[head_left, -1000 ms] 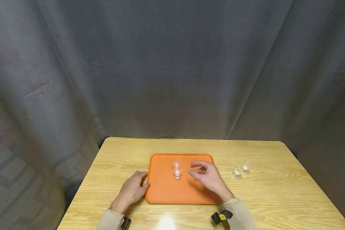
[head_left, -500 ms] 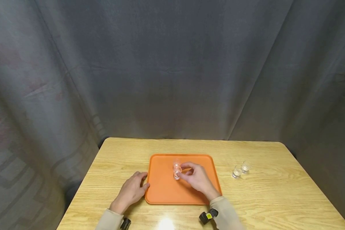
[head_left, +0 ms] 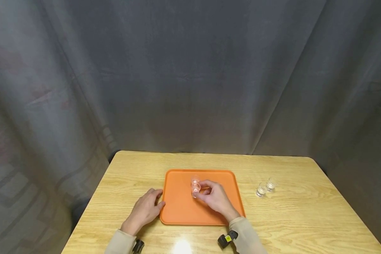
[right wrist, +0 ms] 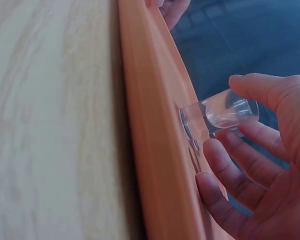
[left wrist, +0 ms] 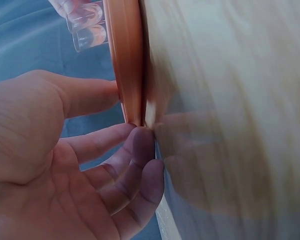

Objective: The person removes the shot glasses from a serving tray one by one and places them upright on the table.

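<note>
Near the middle of the orange tray (head_left: 177, 211), a clear shot glass (right wrist: 220, 111) stands upright. My right hand (head_left: 216, 198) pinches it near the rim between thumb and fingers, the lower fingers close over the tray. Directly behind stands a second shot glass (head_left: 195, 179), partly overlapped by the first in the head view; both show at the top of the left wrist view. My left hand (head_left: 144, 210) rests at the tray's left edge. Its thumb (left wrist: 97, 96) touches the tray wall, and the other fingertips lie along the outer side by the tabletop.
On the wooden table (head_left: 304, 211), right of the tray, two more clear shot glasses stand close together, a nearer glass (head_left: 261, 190) and a farther glass (head_left: 271, 184). A grey curtain (head_left: 190, 88) hangs behind the table and at both sides.
My right hand has moved left over the tray to the nearer shot glass and taken hold of it. The left hand has stayed at the tray's edge.
</note>
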`<state>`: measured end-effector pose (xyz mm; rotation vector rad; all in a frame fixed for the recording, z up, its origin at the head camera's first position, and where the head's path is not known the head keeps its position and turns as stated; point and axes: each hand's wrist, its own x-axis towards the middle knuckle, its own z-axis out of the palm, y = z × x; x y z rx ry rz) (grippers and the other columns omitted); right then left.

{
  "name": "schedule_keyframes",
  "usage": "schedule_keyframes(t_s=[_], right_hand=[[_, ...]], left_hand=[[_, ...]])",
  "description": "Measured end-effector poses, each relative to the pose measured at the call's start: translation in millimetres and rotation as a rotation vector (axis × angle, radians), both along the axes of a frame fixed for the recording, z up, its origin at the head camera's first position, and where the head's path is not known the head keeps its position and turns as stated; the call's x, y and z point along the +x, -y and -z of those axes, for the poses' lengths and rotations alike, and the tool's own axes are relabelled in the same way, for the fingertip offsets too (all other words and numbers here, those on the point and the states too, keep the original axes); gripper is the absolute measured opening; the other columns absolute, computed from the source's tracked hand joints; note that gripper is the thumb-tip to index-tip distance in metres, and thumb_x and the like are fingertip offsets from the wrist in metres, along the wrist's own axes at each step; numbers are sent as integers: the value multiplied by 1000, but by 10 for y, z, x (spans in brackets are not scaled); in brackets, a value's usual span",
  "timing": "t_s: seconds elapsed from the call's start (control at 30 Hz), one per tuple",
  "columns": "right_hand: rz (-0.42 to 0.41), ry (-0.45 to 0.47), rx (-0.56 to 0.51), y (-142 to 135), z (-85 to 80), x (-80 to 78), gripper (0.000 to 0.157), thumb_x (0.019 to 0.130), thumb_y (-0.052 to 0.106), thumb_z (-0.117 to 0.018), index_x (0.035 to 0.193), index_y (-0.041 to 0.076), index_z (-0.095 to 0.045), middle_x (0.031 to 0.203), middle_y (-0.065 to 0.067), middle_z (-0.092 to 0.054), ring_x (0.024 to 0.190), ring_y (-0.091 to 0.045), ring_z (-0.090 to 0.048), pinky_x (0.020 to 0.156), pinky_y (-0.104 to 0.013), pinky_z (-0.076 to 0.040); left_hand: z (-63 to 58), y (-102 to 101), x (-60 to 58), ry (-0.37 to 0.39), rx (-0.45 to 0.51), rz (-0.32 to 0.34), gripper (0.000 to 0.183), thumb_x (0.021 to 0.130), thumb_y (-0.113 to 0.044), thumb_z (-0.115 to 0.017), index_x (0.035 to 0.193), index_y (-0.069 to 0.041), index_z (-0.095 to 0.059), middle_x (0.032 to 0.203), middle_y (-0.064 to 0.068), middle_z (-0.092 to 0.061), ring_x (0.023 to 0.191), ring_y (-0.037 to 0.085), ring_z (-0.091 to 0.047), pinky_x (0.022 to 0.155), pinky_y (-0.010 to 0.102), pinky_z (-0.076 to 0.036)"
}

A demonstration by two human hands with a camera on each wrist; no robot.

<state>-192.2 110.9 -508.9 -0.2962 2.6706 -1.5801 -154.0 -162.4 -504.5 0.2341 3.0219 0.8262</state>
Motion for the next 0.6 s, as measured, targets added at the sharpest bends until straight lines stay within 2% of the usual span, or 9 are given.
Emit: schedule_keyframes(t_s=[0.6], right_hand=[[-12,6,-1,-8,-4,0,31,76,25,-85,103,13,-74,77,0,-68,68,-10,-60,60,-20,-47]], left_hand=[[-7,-3,-2,20,-5,-9,44,91,-27,-71,131,-9,-63,102,-3,-61,77,9,-47,71,29,-42]])
